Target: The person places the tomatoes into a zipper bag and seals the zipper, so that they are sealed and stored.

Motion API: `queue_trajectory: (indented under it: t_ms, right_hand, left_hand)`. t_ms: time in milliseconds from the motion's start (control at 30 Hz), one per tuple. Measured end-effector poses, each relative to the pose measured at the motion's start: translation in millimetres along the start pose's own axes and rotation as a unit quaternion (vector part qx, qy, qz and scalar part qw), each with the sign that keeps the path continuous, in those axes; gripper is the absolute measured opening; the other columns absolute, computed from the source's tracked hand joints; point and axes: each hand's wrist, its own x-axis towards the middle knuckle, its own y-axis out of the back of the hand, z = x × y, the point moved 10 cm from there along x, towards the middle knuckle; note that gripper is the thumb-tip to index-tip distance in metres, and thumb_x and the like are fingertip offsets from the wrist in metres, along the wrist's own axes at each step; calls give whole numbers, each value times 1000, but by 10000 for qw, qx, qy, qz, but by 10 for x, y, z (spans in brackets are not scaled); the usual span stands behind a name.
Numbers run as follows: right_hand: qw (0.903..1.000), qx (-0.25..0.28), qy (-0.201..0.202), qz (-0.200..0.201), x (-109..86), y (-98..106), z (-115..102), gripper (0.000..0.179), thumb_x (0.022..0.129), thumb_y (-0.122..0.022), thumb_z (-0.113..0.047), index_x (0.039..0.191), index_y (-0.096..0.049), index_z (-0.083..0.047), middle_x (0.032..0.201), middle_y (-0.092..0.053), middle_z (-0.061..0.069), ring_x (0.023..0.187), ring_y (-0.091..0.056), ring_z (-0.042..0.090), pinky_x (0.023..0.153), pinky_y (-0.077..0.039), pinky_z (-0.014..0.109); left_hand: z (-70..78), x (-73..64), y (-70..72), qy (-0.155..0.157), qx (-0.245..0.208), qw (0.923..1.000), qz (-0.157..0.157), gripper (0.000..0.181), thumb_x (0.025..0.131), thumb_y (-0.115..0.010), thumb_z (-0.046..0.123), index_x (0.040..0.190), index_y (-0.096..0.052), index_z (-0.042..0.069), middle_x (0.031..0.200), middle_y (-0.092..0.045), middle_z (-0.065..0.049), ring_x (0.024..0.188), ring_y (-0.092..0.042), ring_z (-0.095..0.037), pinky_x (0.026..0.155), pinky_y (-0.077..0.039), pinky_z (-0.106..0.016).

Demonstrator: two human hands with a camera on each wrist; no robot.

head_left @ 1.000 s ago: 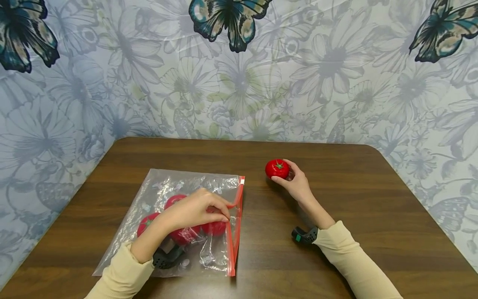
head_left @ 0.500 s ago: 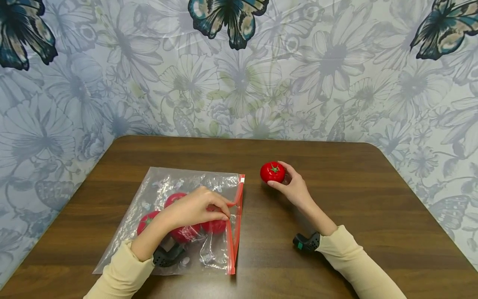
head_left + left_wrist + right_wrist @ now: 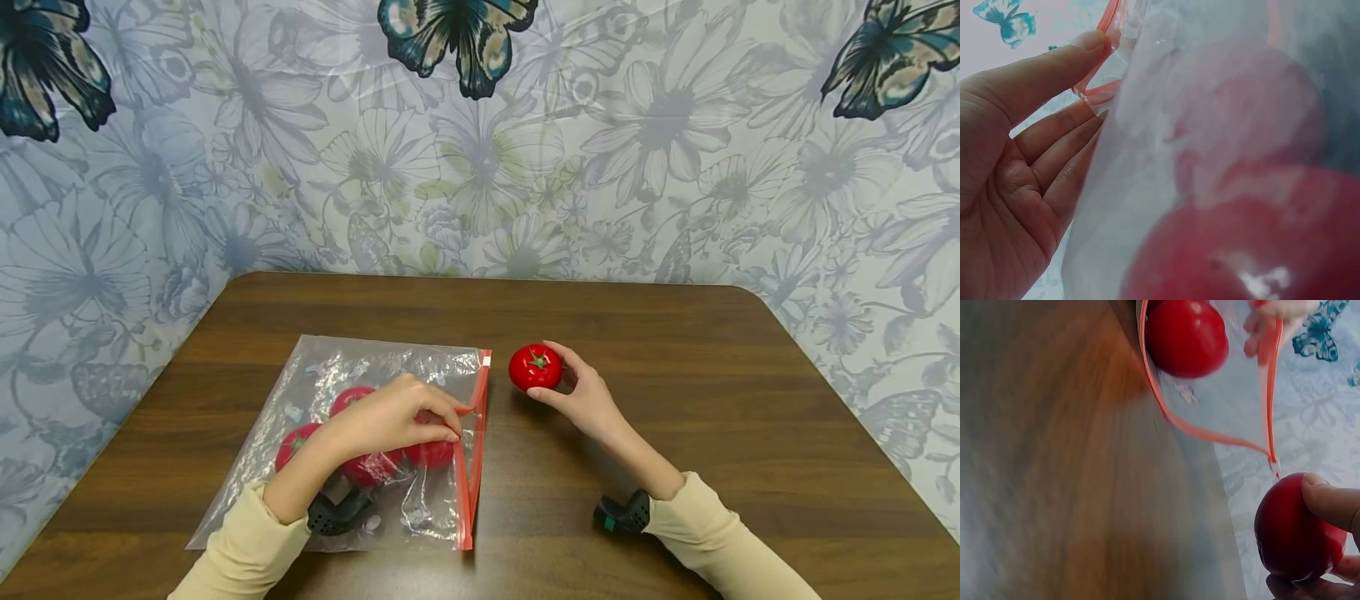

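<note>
A clear plastic zip bag (image 3: 315, 375) with a red zip edge (image 3: 463, 508) lies on the left of the table in the head view, its mouth facing right. Several red tomatoes (image 3: 296, 442) are inside it, partly hidden by the left forearm. My left hand (image 3: 401, 421) pinches the upper zip edge between thumb and fingers, lifting it. In the right wrist view the mouth gapes, with a tomato (image 3: 1188, 340) visible within. Just right of the bag, my right hand (image 3: 588, 400) grips another tomato (image 3: 534, 367), green stem mark upward, thumb on one side and fingers on the other.
The brown wooden table (image 3: 735, 375) has rounded far corners. Behind it hangs a flower-patterned cloth (image 3: 480, 183) with dark butterflies. A black wrist camera (image 3: 622, 512) sits under the right wrist, and a second one (image 3: 337, 514) overlaps the bag at the left wrist.
My right hand has brought its tomato left and nearer to me, closer to the bag's mouth. The left hand and the bag have stayed where they were.
</note>
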Motion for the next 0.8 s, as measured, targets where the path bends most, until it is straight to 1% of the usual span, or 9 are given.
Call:
queue_trajectory:
  t_ms: [267, 467, 533, 667, 800]
  right_hand:
    - [9997, -46, 101, -229, -145, -123, -122, 71, 77, -78, -12, 138, -43, -8, 132, -49, 13, 115, -52, 31, 89, -45, 44]
    - [9986, -163, 247, -439, -250, -252, -217, 71, 77, -79, -13, 138, -43, -9, 131, -50, 13, 113, -53, 30, 89, -45, 43]
    - [9980, -182, 302, -526, -279, -303, -230, 71, 76, -79, -14, 138, -44, -8, 130, -51, 13, 111, -55, 30, 88, -46, 42]
    - [9965, -213, 457, -665, -328, -392, -254, 71, 75, -80, -14, 137, -45, -6, 127, -53, 14, 107, -56, 30, 85, -48, 41]
    - [9945, -162, 541, -880, -351, -480, -262, 72, 75, -80, -13, 137, -44, -4, 128, -53, 12, 110, -55, 28, 88, -47, 41]
  left_hand:
    - [9, 4, -5, 72, -46, 10000, -41, 8, 84, -71, 12, 90, -74, 8, 108, -66, -12, 98, -63, -18, 74, -49, -19]
    - [20, -3, -3, 102, -16, 9999, -29, 9, 83, -72, 13, 90, -74, 8, 107, -66, -11, 96, -62, -9, 74, -50, -20]
    - [25, -6, -3, 109, -43, 9999, -30, 9, 83, -72, 12, 90, -74, 8, 107, -66, -11, 95, -62, -8, 74, -50, -20]
    - [26, -4, 0, 104, -55, 9999, -29, 8, 83, -72, 11, 90, -74, 7, 108, -66, -11, 96, -63, -11, 74, -50, -20]
    - [28, 4, 7, 83, -29, 10000, -29, 9, 83, -72, 11, 90, -74, 7, 107, -66, -11, 97, -63, -16, 75, -49, -20]
